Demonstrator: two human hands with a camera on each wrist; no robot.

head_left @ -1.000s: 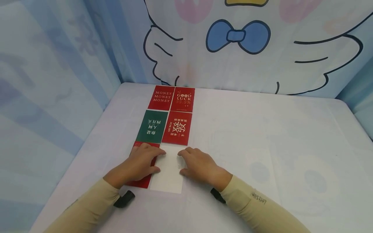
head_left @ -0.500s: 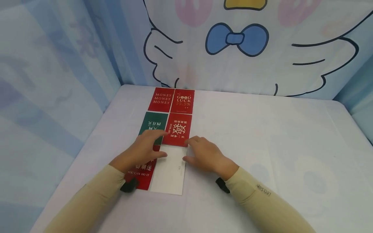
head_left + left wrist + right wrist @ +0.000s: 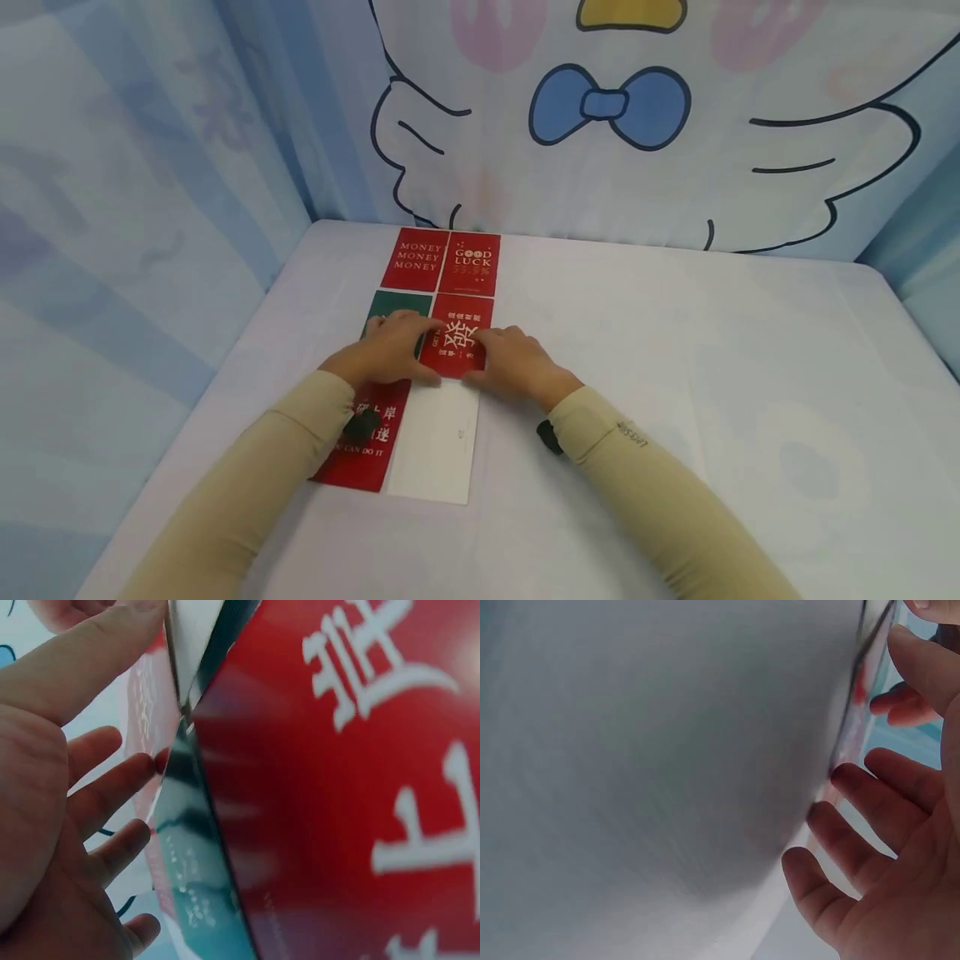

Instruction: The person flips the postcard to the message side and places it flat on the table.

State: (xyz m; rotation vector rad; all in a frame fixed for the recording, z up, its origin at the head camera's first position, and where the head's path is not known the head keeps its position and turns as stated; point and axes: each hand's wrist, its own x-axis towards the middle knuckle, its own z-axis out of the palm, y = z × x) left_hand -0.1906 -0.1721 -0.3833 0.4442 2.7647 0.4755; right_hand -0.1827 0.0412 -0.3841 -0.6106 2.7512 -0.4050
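In the head view my left hand (image 3: 392,348) lies across the green card (image 3: 401,302), covering most of it. Its fingertips reach the left side of the red card with the large white character (image 3: 453,354). From the other side my right hand (image 3: 520,367) touches that card's right edge, thumb near its lower corner. Both wrist views show the fingers extended and spread, not curled round anything. Below lie a red card (image 3: 371,462) with white lettering, partly under the left wrist, and a plain white card (image 3: 431,450).
Two more red cards, one reading MONEY (image 3: 413,260) and one reading GOOD LUCK (image 3: 469,265), lie at the table's back edge. All the cards form two adjoining columns on the white tablecloth (image 3: 637,350). A printed curtain (image 3: 495,142) hangs behind the table.
Both hands have moved away from the body, from the white card up to the red card with the large character. The white card and lower red card are more exposed.
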